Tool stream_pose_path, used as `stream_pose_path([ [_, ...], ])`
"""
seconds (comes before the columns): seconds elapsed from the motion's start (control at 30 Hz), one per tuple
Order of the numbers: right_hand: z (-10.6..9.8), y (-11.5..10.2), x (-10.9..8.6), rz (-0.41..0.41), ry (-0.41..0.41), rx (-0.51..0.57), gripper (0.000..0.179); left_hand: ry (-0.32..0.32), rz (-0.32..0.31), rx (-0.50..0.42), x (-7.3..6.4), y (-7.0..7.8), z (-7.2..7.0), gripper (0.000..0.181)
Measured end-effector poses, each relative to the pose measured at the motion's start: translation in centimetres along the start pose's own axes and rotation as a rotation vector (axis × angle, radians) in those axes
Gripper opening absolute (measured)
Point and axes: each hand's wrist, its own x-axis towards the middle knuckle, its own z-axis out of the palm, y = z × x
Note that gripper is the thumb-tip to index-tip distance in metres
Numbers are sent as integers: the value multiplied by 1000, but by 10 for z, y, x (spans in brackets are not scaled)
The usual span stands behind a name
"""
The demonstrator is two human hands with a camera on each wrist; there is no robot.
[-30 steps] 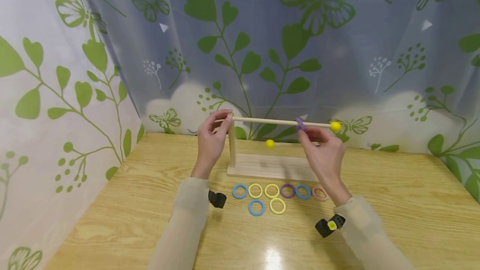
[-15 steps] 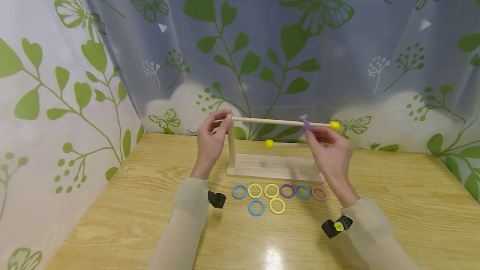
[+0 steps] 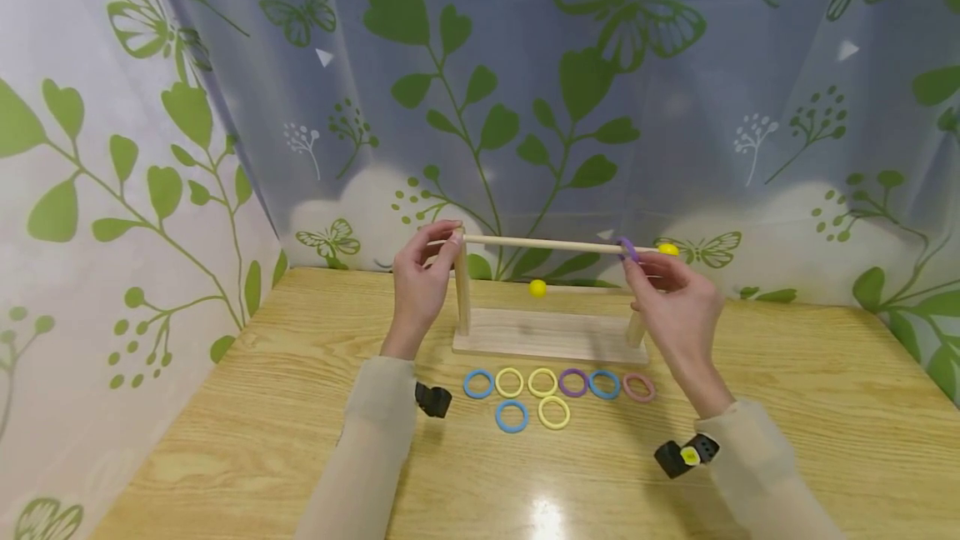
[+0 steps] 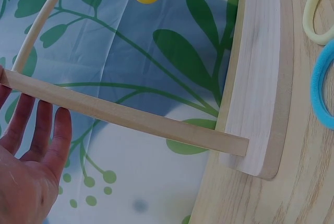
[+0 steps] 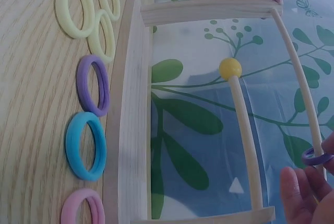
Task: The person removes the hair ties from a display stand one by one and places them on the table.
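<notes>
A wooden stand point(image 3: 547, 337) has two upright posts on a flat base, each bearing a horizontal rod. My left hand point(image 3: 424, 280) grips the top of the left post point(image 3: 462, 294), where the upper rod point(image 3: 540, 243) joins it. Around this rod, near its free right end, hangs a purple ring point(image 3: 628, 249), pinched by the thumb and fingers of my right hand point(image 3: 681, 307). The yellow ball point(image 3: 668, 250) at the rod's tip is partly hidden by that hand. In the right wrist view, the lower rod point(image 5: 245, 135) ends in another yellow ball point(image 5: 230, 69).
In front of the base lie several loose rings: blue point(image 3: 478, 397), yellow point(image 3: 510, 396), purple point(image 3: 573, 396) and pink point(image 3: 639, 401). Behind the wooden table point(image 3: 247, 440) hangs a leaf-patterned curtain point(image 3: 517, 40). Black cameras point(image 3: 433, 400) sit at both wrists.
My right hand has slid the purple ring rightward along the upper rod, closer to the yellow ball at its end. The left hand stays at the post.
</notes>
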Motion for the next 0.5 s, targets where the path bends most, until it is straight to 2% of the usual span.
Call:
stream_pose_path([
  [0.5, -15, 2, 3, 8, 30, -7, 22, -8, 3, -17, 0, -1, -1, 23],
])
